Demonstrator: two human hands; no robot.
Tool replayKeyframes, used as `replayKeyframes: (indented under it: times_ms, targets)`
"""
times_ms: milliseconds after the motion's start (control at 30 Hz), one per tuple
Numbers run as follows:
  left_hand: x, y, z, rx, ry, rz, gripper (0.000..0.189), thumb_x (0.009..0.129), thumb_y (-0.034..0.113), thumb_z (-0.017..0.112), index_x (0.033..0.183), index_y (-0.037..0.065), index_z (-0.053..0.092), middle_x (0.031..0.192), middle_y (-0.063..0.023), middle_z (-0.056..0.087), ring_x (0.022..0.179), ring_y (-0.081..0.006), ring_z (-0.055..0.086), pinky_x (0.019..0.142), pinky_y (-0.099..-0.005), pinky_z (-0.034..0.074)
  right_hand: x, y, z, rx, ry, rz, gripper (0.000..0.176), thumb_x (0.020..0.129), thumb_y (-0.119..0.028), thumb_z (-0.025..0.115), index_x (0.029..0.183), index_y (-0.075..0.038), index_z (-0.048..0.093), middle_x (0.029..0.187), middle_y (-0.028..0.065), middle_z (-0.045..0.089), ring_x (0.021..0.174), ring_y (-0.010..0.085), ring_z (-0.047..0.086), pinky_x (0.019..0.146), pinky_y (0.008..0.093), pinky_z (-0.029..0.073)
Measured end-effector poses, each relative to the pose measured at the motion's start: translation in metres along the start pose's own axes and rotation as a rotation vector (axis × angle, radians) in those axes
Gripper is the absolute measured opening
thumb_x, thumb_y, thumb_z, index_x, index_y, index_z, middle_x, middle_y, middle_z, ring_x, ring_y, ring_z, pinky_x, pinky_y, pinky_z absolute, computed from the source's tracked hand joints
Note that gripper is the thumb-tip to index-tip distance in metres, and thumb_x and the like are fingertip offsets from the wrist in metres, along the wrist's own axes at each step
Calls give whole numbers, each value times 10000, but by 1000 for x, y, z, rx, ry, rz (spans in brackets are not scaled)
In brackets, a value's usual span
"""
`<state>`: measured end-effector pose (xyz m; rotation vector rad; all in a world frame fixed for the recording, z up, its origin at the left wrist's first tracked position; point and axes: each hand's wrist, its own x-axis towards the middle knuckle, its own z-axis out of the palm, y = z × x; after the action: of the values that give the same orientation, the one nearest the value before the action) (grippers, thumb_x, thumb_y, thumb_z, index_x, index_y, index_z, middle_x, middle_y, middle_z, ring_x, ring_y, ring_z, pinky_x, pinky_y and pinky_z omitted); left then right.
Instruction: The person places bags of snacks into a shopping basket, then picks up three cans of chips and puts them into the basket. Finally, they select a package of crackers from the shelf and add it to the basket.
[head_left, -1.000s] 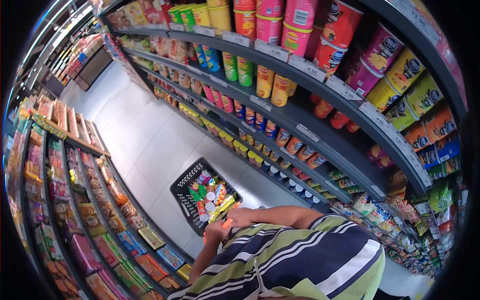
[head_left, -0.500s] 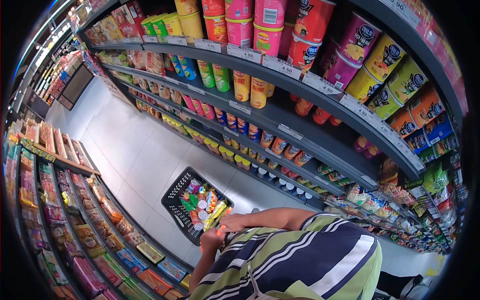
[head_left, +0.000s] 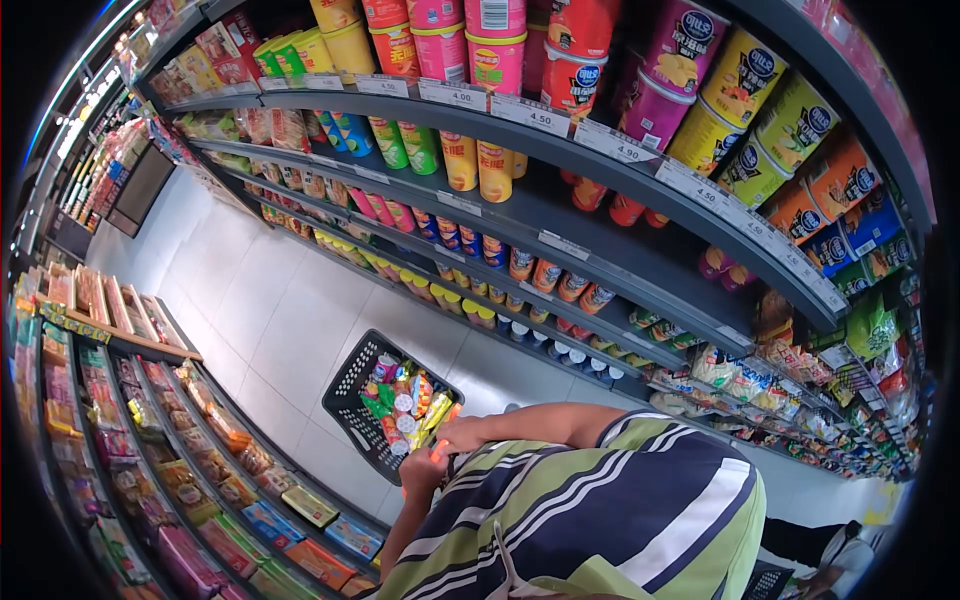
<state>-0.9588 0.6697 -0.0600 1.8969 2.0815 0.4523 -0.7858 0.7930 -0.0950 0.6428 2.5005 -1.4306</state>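
My right hand (head_left: 462,434) is closed around the orange handle (head_left: 440,449) of a black perforated shopping cart (head_left: 345,405). Further down the same bar, my left hand (head_left: 421,469) grips it too. In front of both hands, the cart basket holds several colourful snack packs (head_left: 383,390), yellow bags (head_left: 434,412) and round-lidded tubs (head_left: 404,404). My striped shirt and forearms fill the lower middle of the view.
On the right runs a long shelf (head_left: 520,112) of chip canisters and snack bags with price tags. A lower sloped display (head_left: 215,440) of packaged snacks lines the left. Pale floor tiles (head_left: 290,330) stretch between them. Another person (head_left: 845,560) is behind at the lower right.
The shelf canisters have shifted a little left in the view. More of the person and a dark basket show at the lower right. Both hands stay on the handle.
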Motion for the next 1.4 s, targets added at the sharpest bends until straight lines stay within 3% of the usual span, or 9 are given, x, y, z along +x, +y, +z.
replayKeyframes:
  times_ms: [233,267,400,1400]
  targets:
    - [1,-2,1,3,39,54,301,815,353,775,734,79,681,674,-160,673,627,-379,689,585,-488,557,-3,-6,-6,69,-19,34,630,1030,-598,536,1339,-56,626,1348,235,622,1266,442,616,1053,531,491]
    - [1,-3,1,1,34,63,292,814,350,776,743,80,688,681,-160,676,629,-378,690,588,-486,558,-4,-7,-7,58,-12,38,582,1031,-555,557,1318,-50,607,1295,227,631,1216,441,633,1028,534,498]
    - [2,-2,-1,0,13,48,295,810,355,776,754,74,705,694,-164,686,641,-383,694,600,-489,561,-7,-11,-10,76,-18,62,572,1034,-554,557,1327,-66,609,1341,211,615,1278,421,604,1059,525,480]
    - [2,-4,3,-32,-11,-23,361,820,417,746,720,80,662,672,-180,666,649,-421,686,596,-523,548,-5,-7,-2,63,16,84,568,1032,-559,566,1345,-86,601,1348,183,613,1279,417,597,1063,510,475]
